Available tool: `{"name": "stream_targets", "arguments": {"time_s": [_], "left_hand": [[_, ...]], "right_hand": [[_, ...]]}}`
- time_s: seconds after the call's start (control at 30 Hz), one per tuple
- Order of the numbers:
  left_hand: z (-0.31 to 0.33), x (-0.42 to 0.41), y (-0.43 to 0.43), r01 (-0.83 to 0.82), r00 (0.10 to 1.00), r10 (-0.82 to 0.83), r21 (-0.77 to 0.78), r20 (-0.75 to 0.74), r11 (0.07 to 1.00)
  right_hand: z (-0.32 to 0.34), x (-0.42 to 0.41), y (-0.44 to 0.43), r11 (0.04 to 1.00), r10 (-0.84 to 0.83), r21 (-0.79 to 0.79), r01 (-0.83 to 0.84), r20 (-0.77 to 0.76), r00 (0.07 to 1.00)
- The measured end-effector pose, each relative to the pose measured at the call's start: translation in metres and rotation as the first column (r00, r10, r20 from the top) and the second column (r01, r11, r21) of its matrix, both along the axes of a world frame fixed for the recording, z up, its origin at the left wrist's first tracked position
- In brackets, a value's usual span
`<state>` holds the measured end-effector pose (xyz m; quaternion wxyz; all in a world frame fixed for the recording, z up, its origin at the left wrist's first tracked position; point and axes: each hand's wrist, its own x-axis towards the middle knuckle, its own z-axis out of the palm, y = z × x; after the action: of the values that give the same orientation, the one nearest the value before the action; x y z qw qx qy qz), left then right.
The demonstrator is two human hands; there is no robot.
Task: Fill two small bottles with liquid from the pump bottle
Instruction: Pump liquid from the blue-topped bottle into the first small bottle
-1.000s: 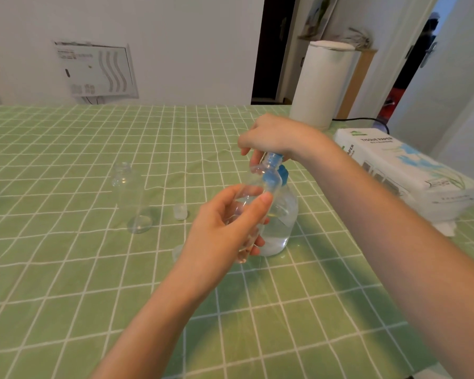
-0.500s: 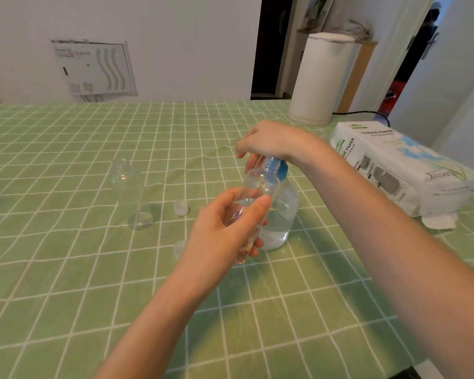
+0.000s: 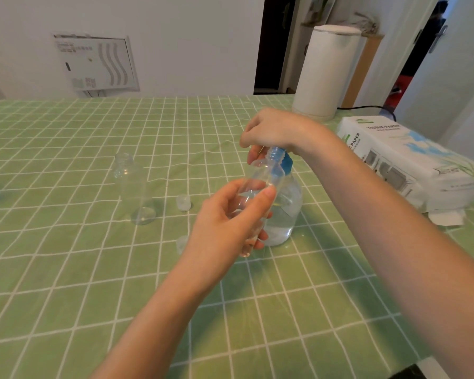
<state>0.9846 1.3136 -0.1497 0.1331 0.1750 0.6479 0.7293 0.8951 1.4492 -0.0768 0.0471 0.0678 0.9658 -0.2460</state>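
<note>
We see the left hand (image 3: 230,220) wrapped round a small clear plastic bottle (image 3: 260,184), thumb on the near side and fingers curled behind it. It holds the bottle off the table, tilted, with its open neck up against the blue pump head (image 3: 286,161) of the clear plastic pump bottle (image 3: 285,214). The right hand (image 3: 274,129) sits on top of that pump head with its fingers curled down round it. The spout itself is hidden from us by the fingers and the small bottle's neck. The pump bottle stands on the green checked tablecloth (image 3: 66,269), holding clear liquid in its lower part.

To the left, well apart from the hands, a second small clear bottle (image 3: 133,187) stands upright with its neck open. Between it and the pump bottle lie two small translucent caps: one (image 3: 183,202) farther back, the other (image 3: 181,242) just beside the left wrist.

On the right lies a white soft pack (image 3: 411,160) on which we read "TISSUE PAPER". Behind it stands a white cylindrical appliance (image 3: 326,72). A white panel on the wall (image 3: 93,64) bears print too small for us to read.
</note>
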Motion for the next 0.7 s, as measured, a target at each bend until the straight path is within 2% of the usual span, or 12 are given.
{"name": "stream_targets", "arguments": {"time_s": [0.27, 0.47, 0.7], "left_hand": [[-0.003, 0.0, -0.001, -0.001, 1.0, 0.001, -0.008, -0.003, 1.0], [0.001, -0.001, -0.001, -0.009, 0.999, 0.008, -0.019, -0.031, 1.0], [0.001, 0.0, 0.0, -0.012, 1.0, 0.012, -0.013, -0.017, 1.0]], "right_hand": [[-0.005, 0.002, -0.001, 0.999, -0.002, -0.036, 0.001, -0.018, 1.0], [0.007, 0.002, -0.002, 0.998, 0.013, 0.06, -0.008, -0.075, 0.997], [0.005, 0.005, -0.004, 1.0, 0.019, 0.014, -0.019, -0.027, 0.999]]}}
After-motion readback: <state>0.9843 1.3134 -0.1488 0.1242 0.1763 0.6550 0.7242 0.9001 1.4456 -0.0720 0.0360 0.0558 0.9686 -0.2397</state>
